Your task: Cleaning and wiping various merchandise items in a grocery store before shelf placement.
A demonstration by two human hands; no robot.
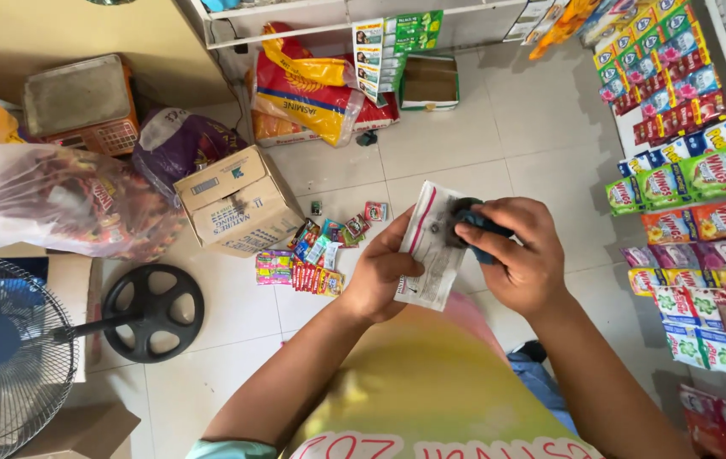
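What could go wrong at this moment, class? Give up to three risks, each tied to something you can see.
1. The left hand pinches the thin clear packet by one edge only; it might slip or crumple.
2. The right hand presses a small dark object against the packet, so the plastic could tear.
3. Loose sachets lie on the tiled floor by the cardboard box; anything dropped could get lost among them.
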